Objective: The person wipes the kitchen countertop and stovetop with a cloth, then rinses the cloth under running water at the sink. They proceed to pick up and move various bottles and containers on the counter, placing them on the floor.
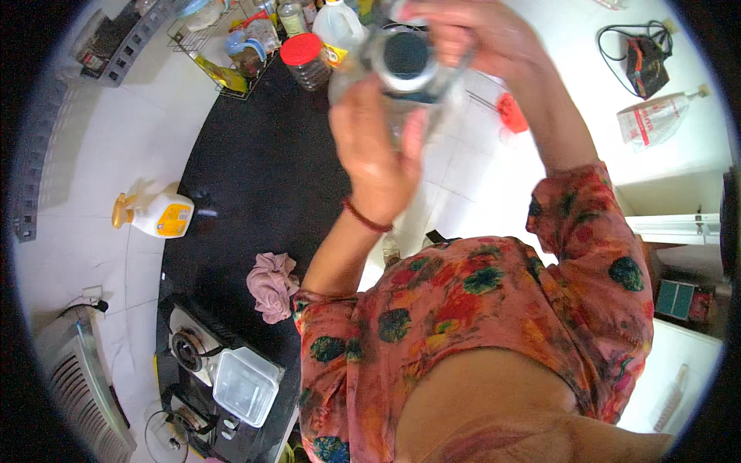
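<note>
Both of my hands are raised at the top centre, around a clear container (399,113) with a round dark part inside a silver ring (407,55). My left hand (373,144), with a dark red cord bracelet at its wrist, grips the near side of the container. My right hand (486,37) closes on its far right side, by what looks like a handle. Blur hides the exact finger contacts and the container's kind. Beyond it, a plastic jar with a red lid (305,61) and a translucent plastic jug (337,26) stand on the black countertop (249,150).
A white pump bottle (165,215) lies near the wall, and a crumpled pink cloth (272,286) is on the countertop. Lower left are a gas stove (191,350), a clear plastic tub (246,386) and a glass lid (167,437). A wire rack (231,92) holds packets.
</note>
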The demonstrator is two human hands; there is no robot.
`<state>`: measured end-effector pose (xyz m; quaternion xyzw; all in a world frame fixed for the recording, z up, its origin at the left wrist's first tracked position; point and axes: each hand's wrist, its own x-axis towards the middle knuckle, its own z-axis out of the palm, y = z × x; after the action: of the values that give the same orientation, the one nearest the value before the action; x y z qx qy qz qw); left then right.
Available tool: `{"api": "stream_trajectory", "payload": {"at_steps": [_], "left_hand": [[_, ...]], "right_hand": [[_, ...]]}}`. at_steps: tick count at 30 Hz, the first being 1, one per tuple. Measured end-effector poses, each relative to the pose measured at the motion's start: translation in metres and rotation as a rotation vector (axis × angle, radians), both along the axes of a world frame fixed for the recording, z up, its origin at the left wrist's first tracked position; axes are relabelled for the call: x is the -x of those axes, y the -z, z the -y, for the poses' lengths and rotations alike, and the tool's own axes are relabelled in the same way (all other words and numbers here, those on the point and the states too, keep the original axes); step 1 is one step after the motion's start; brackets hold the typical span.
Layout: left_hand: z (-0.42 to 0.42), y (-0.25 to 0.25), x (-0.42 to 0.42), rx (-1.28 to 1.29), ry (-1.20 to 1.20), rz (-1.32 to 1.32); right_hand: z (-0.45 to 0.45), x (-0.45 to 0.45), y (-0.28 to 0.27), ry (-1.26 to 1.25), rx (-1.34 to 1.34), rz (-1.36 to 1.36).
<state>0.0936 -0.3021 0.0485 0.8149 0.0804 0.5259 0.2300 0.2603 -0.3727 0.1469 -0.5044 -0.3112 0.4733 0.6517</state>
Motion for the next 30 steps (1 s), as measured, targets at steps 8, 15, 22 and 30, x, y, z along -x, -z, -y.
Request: {"api": "stream_trajectory", "payload": {"at_steps": [8,15,22,30], "left_hand": [[0.087,0.035,-0.089,0.249,0.485,-0.124],[0.169,0.192,-0.222,1.075,0.689,-0.637],[0.249,0.367,-0.326,1.738,0.606,-0.969],[0.307,0.497,-0.414,1.896,0.488,-1.305]], "right_hand": [[0.143,-0.076,0.053,0.28,0.094,0.177],[0.237,-0.178,0.233,0.456,0.444,-0.2],[0.318,-0.234,0.447,0.558,0.715,-0.54],[0.395,-0.287,0.606,0.724,0.65,-0.865]]}}
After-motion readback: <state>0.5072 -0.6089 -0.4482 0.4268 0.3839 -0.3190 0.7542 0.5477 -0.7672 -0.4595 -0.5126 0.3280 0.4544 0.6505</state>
